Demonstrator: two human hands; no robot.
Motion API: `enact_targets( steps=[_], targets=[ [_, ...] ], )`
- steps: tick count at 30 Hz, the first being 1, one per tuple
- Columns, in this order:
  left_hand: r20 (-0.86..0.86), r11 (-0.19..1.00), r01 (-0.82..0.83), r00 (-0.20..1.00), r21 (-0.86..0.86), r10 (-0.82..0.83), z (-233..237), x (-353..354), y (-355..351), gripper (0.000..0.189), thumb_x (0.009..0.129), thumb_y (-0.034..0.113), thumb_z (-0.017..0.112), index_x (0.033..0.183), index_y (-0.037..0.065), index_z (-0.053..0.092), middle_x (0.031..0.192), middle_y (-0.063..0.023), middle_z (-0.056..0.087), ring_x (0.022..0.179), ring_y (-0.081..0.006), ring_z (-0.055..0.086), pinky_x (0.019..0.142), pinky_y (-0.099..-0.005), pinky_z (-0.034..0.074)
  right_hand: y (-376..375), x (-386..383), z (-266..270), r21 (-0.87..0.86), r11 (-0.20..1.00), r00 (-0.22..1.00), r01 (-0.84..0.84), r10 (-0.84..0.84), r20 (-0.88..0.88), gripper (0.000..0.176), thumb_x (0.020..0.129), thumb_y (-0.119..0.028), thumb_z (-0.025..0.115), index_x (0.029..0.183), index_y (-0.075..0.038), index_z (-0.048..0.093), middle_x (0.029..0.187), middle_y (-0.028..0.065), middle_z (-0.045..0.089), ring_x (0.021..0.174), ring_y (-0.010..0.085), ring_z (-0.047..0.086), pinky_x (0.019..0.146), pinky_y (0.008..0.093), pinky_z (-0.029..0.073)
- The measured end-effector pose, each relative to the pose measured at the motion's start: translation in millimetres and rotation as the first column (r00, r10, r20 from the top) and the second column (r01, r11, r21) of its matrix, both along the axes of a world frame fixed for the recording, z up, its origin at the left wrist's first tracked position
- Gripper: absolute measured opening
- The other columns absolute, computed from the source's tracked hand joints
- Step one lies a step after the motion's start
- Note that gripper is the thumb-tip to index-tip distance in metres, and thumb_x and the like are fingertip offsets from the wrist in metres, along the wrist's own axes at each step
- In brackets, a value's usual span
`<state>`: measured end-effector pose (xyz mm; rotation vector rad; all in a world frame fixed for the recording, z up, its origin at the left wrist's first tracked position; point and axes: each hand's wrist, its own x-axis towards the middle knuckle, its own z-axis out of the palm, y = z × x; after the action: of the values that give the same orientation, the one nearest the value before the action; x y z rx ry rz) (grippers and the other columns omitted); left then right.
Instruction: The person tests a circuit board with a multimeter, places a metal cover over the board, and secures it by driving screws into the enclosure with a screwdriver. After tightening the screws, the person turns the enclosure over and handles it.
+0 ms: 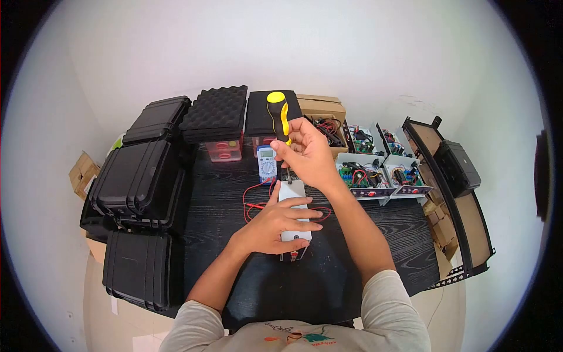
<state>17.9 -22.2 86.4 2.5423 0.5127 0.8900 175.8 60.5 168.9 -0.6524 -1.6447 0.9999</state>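
A white box-shaped device (287, 235) lies on the black table in front of me, a red switch-like part showing at its near end. My left hand (280, 224) lies across its top with the fingers spread. In my right hand (308, 154) is a yellow-and-black screwdriver (276, 114), held upright by the lower handle with fingers closed. Its shaft points down to the far end of the device; whether the tip sits in a screw is too small to tell. Just behind stands a blue-and-white multimeter (267, 162) with red leads (248, 205).
Black hard cases (135, 176) are stacked along the left. Black foam sheets (216, 111) rest on clear-and-red boxes at the back. A cardboard box of cables (328, 130) and several open circuit-board units (360, 174) stand right of the back. A metal-framed shelf (469, 217) borders the right side.
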Motion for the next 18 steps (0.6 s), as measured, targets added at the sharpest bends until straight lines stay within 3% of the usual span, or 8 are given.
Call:
enact_targets(
  steps=[4, 10, 13, 16, 18],
  targets=[
    [-0.002, 1.000, 0.003, 1.000, 0.000, -0.003, 1, 1, -1, 0.045, 0.081, 0.022, 0.082, 0.126, 0.025, 0.080, 0.143, 0.0006, 0.070, 0.148, -0.0332, 0.051, 0.123, -0.0773, -0.006, -1, 2, 2, 0.034, 0.999, 0.999, 0.039, -0.041, 0.033, 0.032, 0.092, -0.011, 0.085, 0.113, 0.002, 0.065, 0.087, 0.0026, 0.073, 0.071, 0.0027, 0.065, 0.063, 0.0206, 0.053],
    [-0.014, 1.000, 0.000, 1.000, 0.019, 0.000, 1, 0, 0, 0.045, 0.081, 0.022, 0.082, 0.126, 0.025, 0.080, 0.143, 0.0011, 0.070, 0.147, -0.0332, 0.051, 0.123, -0.0768, -0.006, -6, 7, -4, 0.143, 0.976, 0.983, 0.167, -0.176, 0.053, 0.035, 0.090, -0.015, 0.088, 0.113, 0.002, 0.069, 0.088, 0.0005, 0.072, 0.071, 0.0016, 0.063, 0.065, 0.0212, 0.053],
    [-0.011, 1.000, -0.004, 1.000, 0.009, 0.004, 0, 0, -1, 0.044, 0.082, 0.022, 0.082, 0.126, 0.025, 0.080, 0.143, 0.0019, 0.070, 0.147, -0.0330, 0.051, 0.124, -0.0757, -0.006, -6, 9, 0, 0.127, 0.980, 0.985, 0.152, -0.161, 0.067, 0.031, 0.092, -0.015, 0.086, 0.112, 0.002, 0.069, 0.092, 0.0008, 0.073, 0.072, 0.0019, 0.062, 0.065, 0.0213, 0.053],
    [-0.003, 1.000, -0.003, 1.000, 0.007, 0.003, -2, 0, 0, 0.043, 0.082, 0.023, 0.082, 0.125, 0.025, 0.080, 0.143, 0.0029, 0.070, 0.147, -0.0328, 0.051, 0.125, -0.0746, -0.006, -7, 12, 5, -0.018, 0.999, 0.999, -0.041, 0.040, -0.027, 0.027, 0.095, -0.014, 0.083, 0.108, 0.002, 0.066, 0.095, 0.0017, 0.073, 0.075, 0.0020, 0.064, 0.065, 0.0212, 0.053],
    [-0.001, 1.000, -0.002, 1.000, 0.012, 0.002, -3, 0, 0, 0.044, 0.082, 0.024, 0.083, 0.125, 0.025, 0.080, 0.143, 0.0033, 0.070, 0.147, -0.0327, 0.051, 0.125, -0.0746, -0.006, -7, 11, 6, -0.037, 0.999, 0.999, -0.031, 0.030, -0.041, 0.024, 0.096, -0.013, 0.082, 0.106, 0.002, 0.064, 0.095, 0.0028, 0.073, 0.076, 0.0026, 0.066, 0.065, 0.0214, 0.054]
  ],
)
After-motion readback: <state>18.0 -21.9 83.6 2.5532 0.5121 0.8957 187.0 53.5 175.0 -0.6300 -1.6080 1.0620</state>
